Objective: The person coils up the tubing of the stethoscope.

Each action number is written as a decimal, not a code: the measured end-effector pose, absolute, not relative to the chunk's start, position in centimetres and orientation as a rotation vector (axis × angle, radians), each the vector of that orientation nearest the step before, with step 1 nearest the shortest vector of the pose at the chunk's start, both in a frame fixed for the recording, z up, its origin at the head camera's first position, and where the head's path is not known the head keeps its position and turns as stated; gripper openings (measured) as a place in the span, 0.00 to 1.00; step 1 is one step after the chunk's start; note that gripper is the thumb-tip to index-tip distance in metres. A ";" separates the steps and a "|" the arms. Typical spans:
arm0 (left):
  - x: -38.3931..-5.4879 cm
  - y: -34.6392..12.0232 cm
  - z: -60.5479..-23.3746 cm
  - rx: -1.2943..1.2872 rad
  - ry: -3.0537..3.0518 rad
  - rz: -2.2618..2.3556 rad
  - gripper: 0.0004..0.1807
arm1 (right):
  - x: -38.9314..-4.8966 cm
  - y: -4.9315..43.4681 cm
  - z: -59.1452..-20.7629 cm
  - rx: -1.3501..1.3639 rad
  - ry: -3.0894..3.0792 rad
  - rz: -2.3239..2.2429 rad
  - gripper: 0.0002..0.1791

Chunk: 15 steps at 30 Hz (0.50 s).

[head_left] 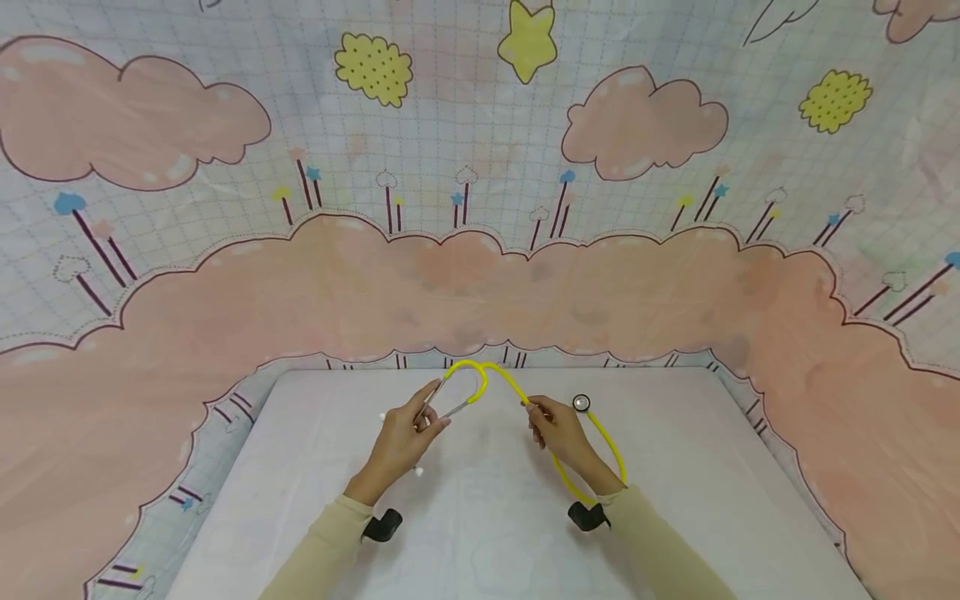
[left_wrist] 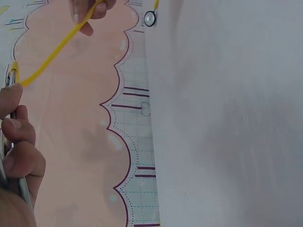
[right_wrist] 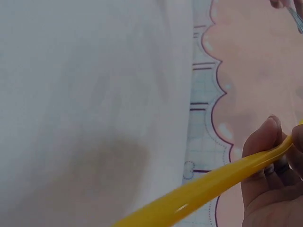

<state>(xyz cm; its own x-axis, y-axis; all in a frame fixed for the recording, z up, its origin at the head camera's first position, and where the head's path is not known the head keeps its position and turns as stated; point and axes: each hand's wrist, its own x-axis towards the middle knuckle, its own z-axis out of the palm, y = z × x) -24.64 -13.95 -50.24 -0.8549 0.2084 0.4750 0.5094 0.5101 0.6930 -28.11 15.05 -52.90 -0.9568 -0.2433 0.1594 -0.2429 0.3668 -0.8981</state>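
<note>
A stethoscope (head_left: 515, 385) with yellow tubing is stretched between both hands above the table. My left hand (head_left: 405, 433) grips its metal ear tubes, and the white ear tips (head_left: 418, 472) stick out beside the palm. In the left wrist view the fingers (left_wrist: 23, 161) curl over the metal tubes. My right hand (head_left: 558, 429) pinches the yellow tubing (right_wrist: 203, 189) between thumb and fingers. Past this hand the tubing loops down by the wrist and back up to the round metal chest piece (head_left: 581, 403), right of the hand.
The white table (head_left: 480, 533) lies below both hands. A patterned cloth (head_left: 480, 292) with pink clouds and stars rises behind the table and along its sides. Black straps or mounts (head_left: 384, 525) show at both wrists, under beige sleeves (head_left: 318, 546).
</note>
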 end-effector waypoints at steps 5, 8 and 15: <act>-24.7 -13.8 -50.1 -0.563 -2.390 -1.273 0.33 | -27.0 14.6 -53.5 -0.463 2.550 -1.669 0.19; -24.7 -13.8 -49.9 -0.528 -2.370 -1.267 0.33 | -26.3 14.4 -53.9 -0.491 2.541 -1.632 0.20; -24.3 -13.4 -49.4 -0.533 -2.366 -1.287 0.32 | -24.9 13.7 -53.7 -0.669 2.752 -1.368 0.17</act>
